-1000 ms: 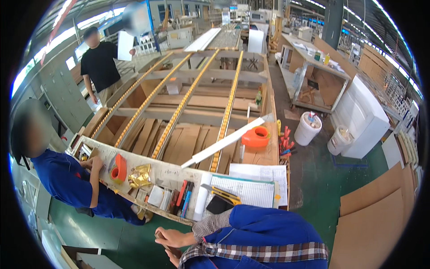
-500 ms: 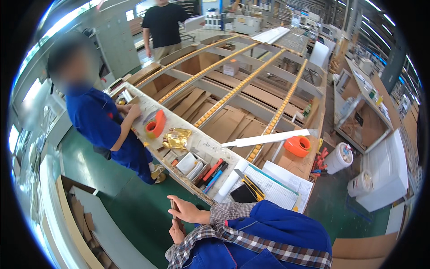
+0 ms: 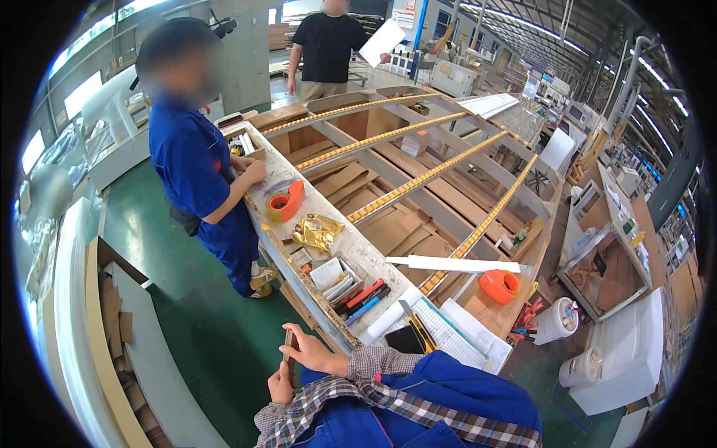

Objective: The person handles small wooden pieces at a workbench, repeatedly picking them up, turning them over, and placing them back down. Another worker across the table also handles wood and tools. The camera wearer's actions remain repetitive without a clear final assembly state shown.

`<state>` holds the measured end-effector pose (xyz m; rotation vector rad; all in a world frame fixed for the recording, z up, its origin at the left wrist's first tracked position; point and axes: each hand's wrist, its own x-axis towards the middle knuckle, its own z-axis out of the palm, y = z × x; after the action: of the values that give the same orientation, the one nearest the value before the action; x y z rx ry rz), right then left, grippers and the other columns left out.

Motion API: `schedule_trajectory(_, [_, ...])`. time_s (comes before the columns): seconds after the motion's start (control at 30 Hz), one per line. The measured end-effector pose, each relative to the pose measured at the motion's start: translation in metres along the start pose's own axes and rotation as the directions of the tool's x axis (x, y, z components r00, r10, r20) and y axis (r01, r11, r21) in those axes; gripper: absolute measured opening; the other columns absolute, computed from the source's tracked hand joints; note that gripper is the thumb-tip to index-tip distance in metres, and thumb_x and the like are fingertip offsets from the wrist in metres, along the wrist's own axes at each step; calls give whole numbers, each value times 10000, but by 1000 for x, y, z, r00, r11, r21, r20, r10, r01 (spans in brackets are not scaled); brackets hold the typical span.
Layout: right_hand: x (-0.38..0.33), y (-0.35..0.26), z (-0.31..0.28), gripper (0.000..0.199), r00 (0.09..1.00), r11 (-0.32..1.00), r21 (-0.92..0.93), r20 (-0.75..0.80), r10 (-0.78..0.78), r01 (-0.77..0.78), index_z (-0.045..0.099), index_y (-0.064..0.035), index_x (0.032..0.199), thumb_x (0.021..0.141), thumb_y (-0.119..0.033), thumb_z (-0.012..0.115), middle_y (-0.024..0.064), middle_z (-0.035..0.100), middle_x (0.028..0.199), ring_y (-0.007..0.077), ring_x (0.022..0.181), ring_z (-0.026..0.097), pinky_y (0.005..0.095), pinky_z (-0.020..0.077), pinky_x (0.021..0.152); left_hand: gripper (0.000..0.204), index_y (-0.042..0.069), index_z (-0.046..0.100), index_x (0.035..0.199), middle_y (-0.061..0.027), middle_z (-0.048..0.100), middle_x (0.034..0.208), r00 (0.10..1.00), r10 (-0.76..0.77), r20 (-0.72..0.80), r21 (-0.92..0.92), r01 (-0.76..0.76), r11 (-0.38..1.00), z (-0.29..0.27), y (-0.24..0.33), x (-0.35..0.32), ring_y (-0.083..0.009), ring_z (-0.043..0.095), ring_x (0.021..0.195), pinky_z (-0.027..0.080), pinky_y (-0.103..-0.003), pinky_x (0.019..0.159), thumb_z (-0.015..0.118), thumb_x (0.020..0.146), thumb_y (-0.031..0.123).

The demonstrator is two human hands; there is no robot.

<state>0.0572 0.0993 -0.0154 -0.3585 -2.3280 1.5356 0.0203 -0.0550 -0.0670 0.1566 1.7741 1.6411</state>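
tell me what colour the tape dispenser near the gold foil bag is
Orange; the tape dispenser shows best in the head view.

One view only — camera on my head, wide fisheye, looking down and forward. My hands sit close at the lower edge; the long workbench runs away toward upper right — edges bend near the rim.

Orange tape roll, gold packet

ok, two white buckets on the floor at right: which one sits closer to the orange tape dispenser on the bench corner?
The upper white bucket, just right of the orange tape dispenser at the bench corner. The other bucket stands lower right, farther off, by the white cabinet.
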Motion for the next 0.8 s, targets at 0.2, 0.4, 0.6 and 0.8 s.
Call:
schedule_trajectory(0.2, [-5,-12,-7,539,999,997,62,14,46,-47,322,-75,1253,838,-281,598,201,580,847,370,768,590,414,462,657,410,17,575,870,-31,520,556,987,69,145,-41,-63,997,-5,-6,1,-68,400,396,288,-218,362,493,909,417])
schedule_trajectory(0.4, [2,-10,0,530,998,998,30,18,-61,60,318,-107,1291,849,-220,589,227,542,1079,383,939,566,412,462,776,379,-39,607,774,-77,593,588,989,20,146,164,-45,985,1,0,6,-128,529,471,406,-262,444,595,866,329])
schedule_trajectory(0.6, [5,-4,2,529,996,996,1,27,-90,90,337,-118,1296,833,-150,592,179,526,1070,363,942,541,412,445,786,317,-57,624,817,-103,632,618,986,-69,149,325,17,946,-3,-36,37,-164,594,518,449,-283,474,633,840,259])
schedule_trajectory(0.8, [5,-14,0,511,990,982,-135,-26,-139,134,362,-131,1289,828,-149,582,142,536,980,345,877,542,412,444,742,497,48,559,1095,-125,615,955,930,-127,346,-151,188,970,-3,-26,43,-189,594,832,471,-339,670,518,852,479])
